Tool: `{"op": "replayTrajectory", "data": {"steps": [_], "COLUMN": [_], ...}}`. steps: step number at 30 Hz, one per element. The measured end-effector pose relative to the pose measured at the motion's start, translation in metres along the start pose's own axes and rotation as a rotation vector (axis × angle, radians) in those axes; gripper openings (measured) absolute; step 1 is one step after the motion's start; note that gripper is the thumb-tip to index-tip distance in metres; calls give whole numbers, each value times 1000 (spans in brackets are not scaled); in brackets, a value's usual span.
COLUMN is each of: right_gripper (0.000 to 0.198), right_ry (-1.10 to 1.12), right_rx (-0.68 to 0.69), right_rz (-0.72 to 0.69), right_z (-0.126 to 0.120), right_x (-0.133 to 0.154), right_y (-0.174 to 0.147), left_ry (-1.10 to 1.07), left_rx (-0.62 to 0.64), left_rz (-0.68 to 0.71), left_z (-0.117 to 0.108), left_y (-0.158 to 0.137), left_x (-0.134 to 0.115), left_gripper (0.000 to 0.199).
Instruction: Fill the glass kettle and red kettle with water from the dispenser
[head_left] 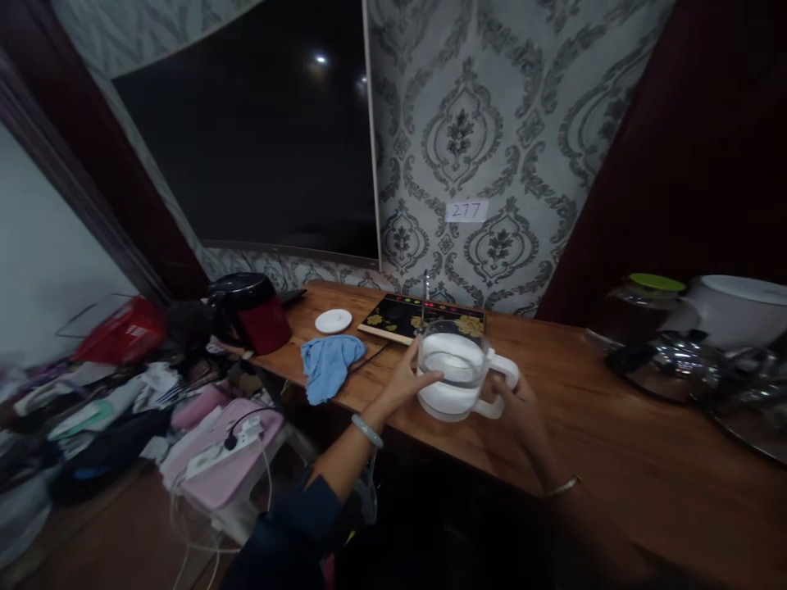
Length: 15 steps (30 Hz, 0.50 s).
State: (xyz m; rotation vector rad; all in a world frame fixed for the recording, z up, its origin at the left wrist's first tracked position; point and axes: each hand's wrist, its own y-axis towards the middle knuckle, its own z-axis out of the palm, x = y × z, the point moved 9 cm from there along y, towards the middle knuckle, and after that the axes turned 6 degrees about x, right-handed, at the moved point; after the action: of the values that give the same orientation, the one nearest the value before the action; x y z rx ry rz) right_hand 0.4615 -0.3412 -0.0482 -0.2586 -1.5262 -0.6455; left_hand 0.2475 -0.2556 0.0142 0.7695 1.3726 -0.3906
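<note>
Hands (406, 378) (515, 401) cup the glass kettle (458, 373) from both sides.

1 head-worn view, looking forward and down across the wooden table (615, 442) toward the patterned wall (492, 123), hands close below.
</note>
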Motion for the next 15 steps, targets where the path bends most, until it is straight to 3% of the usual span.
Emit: {"op": "replayTrajectory", "data": {"steps": [6,9,12,15], "right_gripper": [48,51,52,51], "right_ry": [-88,-156,-267,-376], "right_rx": [-31,-28,-4,-66], "right_rz": [44,51,-18,-99], "right_z": [-28,-37,-47,-70], "right_x": [-6,-5,-2,-10], "right_y": [-5,-6,-12,-27], "left_ry": [80,203,407,672], "left_rx": [27,63,-102,-332], "left_rz": [40,74,153,77], "left_z": [19,10,-41,-120], "left_y": [-1,-5,-9,-11], "left_x": [6,5,-4,-8], "left_gripper": [104,88,50,28]}}
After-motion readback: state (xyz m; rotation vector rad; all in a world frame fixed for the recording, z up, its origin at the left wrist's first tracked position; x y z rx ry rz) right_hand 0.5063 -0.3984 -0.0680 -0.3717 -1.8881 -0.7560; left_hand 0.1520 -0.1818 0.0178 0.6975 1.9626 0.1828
